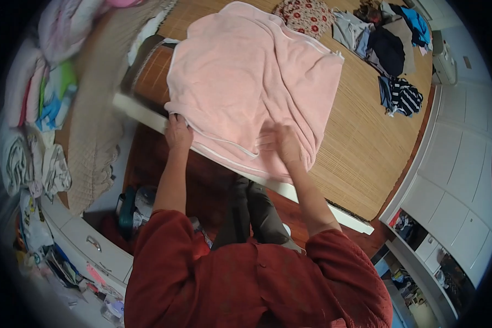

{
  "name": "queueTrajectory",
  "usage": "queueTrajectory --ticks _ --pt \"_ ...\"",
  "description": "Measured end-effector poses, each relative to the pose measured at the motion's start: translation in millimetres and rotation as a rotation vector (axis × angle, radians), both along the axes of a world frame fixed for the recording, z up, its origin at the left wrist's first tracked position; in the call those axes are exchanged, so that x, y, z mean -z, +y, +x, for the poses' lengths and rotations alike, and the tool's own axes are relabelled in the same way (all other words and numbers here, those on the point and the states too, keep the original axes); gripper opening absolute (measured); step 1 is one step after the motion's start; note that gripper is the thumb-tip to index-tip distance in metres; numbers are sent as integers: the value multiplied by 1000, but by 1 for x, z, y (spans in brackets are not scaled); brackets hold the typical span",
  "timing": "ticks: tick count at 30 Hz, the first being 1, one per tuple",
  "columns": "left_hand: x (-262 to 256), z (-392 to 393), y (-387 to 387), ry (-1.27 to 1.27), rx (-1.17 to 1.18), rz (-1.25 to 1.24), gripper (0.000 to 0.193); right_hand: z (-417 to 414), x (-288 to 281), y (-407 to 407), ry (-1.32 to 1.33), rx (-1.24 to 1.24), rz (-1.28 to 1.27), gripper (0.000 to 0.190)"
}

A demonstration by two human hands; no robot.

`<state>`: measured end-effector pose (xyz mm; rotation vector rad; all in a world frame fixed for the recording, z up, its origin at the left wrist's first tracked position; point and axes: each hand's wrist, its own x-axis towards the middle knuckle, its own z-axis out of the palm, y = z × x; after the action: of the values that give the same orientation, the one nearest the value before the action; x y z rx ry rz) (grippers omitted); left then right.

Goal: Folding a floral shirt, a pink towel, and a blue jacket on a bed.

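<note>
A pink fleece blanket [225, 78] with white edging is spread in loose folds over the near edge of a bed covered by a woven bamboo mat [365, 156]. At the blanket's near left corner, my left hand [178, 133] grips the edge, its fingertips hidden by the cloth. My right hand [286, 143] is over the blanket's near right part, beside a folded-back flap with a white hem. Motion blurs it, and its fingers point left; whether they pinch the fabric is unclear.
A brown woven pillow [151, 71] lies left of the blanket. Beyond are a floral cloth [305, 16], piled clothes [385, 45] and a striped garment [404, 96]. Folded bedding [24, 90] is stacked far left above a white drawer unit [92, 242]. A white bed rail [143, 115] runs before me.
</note>
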<state>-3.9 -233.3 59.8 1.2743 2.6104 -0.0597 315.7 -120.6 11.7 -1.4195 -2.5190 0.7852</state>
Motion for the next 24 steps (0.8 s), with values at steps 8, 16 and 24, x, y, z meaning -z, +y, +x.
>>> queueTrajectory --ticks 8,16,24 --pt "21 -27 -16 -313 -262 63 34 65 0 78 -325 336 -123 35" --pt "-3 -11 -16 -1301 -1171 872 45 174 -21 64 -119 601 -116 24" --pt "-5 4 1 -998 -1083 655 39 164 -46 31 -218 574 -108 39"
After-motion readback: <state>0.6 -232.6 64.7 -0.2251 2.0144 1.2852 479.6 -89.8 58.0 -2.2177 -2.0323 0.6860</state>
